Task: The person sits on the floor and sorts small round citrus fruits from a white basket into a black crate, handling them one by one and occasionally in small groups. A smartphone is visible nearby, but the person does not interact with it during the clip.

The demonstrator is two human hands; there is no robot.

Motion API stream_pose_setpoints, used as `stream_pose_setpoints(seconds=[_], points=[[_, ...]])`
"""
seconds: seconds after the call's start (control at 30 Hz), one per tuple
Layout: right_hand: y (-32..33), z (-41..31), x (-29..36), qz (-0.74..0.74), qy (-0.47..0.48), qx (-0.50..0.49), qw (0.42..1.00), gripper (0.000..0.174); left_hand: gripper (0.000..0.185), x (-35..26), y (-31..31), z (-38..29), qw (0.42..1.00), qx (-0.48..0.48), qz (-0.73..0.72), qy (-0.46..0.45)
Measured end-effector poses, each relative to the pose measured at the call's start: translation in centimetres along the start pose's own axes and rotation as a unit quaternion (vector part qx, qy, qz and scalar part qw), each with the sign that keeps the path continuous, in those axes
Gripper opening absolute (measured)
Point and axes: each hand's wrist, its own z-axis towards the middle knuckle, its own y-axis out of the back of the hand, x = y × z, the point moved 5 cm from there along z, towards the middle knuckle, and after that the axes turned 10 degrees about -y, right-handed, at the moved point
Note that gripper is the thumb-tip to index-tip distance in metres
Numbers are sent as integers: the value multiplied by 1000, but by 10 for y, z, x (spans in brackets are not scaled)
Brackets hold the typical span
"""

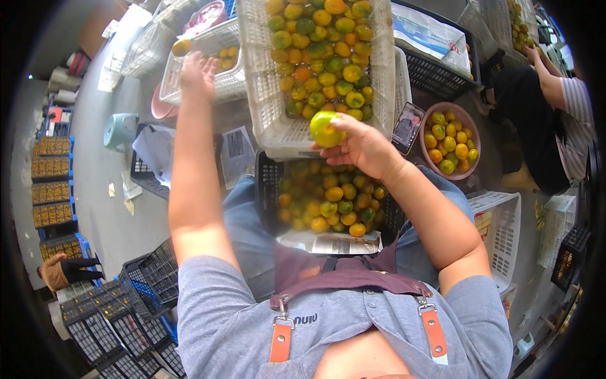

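My left hand (198,76) reaches out at the upper left, blurred, its fingers spread over a white plastic basket (171,92) with several citrus fruits (228,58) inside. One orange-yellow citrus fruit (181,47) shows just past that hand, seemingly out of its grasp. Between the thumb and fingers of my right hand (362,149) is a green-yellow mandarin (326,129). It is above the near end of a large white crate (255,94) of green and orange mandarins (326,78). Below, between my knees, a black crate (267,184) holds more mandarins (348,206).
On the right are a smartphone (408,127), a pink basin (426,158) of mandarins and a seated person (535,118). A newspaper-covered black crate (426,71) stands behind. Left are a blue-green stool (120,132), stacked crates (118,322) and another person (66,272).
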Motion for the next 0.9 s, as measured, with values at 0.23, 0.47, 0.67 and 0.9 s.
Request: stream_pose_setpoints(seconds=[0.23, 0.47, 0.67, 0.9], points=[[-10, -4, -43, -664, 111, -116, 731, 78, 68, 166, -114, -147, 786, 430, 444, -22], [7, -4, -45, -717, 104, -124, 678, 54, 102, 263, -199, -145, 421, 512, 697, -271], [20, -12, -53, -739, 102, -149, 648, 35, 101, 281, -189, -141, 341, 527, 711, -317], [17, -14, -67, -777, 109, -155, 601, 25, 112, 284, -184, -149, 294, 563, 669, -387]])
